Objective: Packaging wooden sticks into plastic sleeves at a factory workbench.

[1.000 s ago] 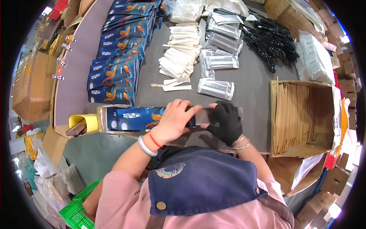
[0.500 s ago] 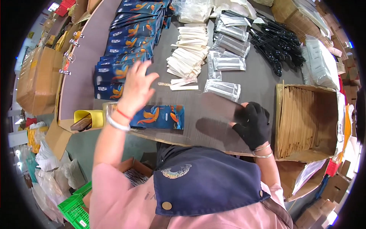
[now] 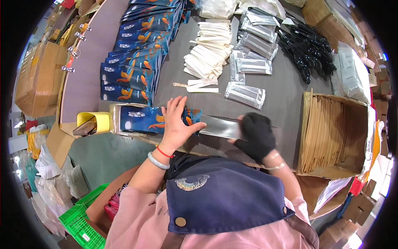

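Observation:
A blue printed pouch (image 3: 141, 120) with orange bird figures lies flat along the near edge of the table. My bare left hand (image 3: 176, 122) rests over its right part, fingers spread, thumb stretched to the pouch's right end. My right hand (image 3: 257, 135), in a black fingerless glove, is closed on a broad, shiny metal blade (image 3: 219, 126). The blade lies level and points left, its left end meeting the pouch's right end; whether its tip is inside I cannot tell. The glove hides where I grip it.
Stacked blue pouches (image 3: 128, 74) fill the far left. White paper strips (image 3: 207, 54), clear packets (image 3: 245, 94) and glossy black pieces (image 3: 309, 54) lie beyond my hands. A carton of brown cardboard pieces (image 3: 323, 133) stands right; a yellow cup (image 3: 101, 121) sits left.
My left hand has come down and right onto the pouch from above the far stack. The right hand has brought the blade left and nearer, up to the pouch's end.

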{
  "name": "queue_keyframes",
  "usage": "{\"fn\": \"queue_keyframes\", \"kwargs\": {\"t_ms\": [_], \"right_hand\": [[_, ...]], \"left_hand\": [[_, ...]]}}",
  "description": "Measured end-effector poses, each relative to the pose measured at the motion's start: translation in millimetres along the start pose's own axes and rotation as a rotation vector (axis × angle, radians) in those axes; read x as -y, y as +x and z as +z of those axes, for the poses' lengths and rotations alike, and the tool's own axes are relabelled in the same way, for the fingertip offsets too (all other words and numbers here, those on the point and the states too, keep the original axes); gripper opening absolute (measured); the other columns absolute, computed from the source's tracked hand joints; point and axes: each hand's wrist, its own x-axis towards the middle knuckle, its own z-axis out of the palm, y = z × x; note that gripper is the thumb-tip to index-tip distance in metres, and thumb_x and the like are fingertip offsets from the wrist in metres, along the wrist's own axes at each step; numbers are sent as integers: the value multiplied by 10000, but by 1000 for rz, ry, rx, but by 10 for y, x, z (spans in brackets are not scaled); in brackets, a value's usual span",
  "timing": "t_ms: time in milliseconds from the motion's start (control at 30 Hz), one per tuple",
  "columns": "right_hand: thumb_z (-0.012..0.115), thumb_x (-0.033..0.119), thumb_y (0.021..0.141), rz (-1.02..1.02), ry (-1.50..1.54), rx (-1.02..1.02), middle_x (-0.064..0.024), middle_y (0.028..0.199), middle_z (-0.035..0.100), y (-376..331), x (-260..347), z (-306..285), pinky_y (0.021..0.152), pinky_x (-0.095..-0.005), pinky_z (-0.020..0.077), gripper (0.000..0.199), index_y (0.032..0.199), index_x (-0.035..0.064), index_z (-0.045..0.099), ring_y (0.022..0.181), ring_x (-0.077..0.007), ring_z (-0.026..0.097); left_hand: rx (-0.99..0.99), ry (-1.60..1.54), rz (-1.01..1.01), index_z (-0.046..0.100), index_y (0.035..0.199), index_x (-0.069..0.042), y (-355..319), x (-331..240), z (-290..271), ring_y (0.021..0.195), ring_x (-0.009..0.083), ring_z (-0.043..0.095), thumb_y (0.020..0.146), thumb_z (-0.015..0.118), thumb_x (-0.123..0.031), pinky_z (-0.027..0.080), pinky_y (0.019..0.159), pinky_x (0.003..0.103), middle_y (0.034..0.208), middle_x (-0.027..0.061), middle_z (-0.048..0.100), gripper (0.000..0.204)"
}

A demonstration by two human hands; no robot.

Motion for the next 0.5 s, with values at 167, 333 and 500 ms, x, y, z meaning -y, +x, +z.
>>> {"fn": "queue_keyframes", "kwargs": {"t_ms": [167,333,500], "right_hand": [[828,390,679,-103,89,-83,-144,1137,608,228,228,340,943,-443,415,662,1204,60,596,1062,-331,562],[828,214,739,154,112,-362,-152,1116,636,-158,-305,-59,938,-411,475,472,1142,51,642,1069,-329,595],[733,142,855,801,125,-725,-109,988,673,-1451,-1527,-416,875,-341,505,261,1061,4,651,953,-228,642]], "left_hand": [[92,30,62,541,1334,-27,192,-65,-56,1293,357,445,680,862,-313,255,1125,527,1371,167,506,782],[13,262,301,685,958,-90,805,-65,178,956,317,559,739,769,-123,455,826,435,974,70,618,237],[35,218,351,649,854,-96,955,-30,199,853,323,567,734,762,-96,459,720,443,840,75,586,165]]}}
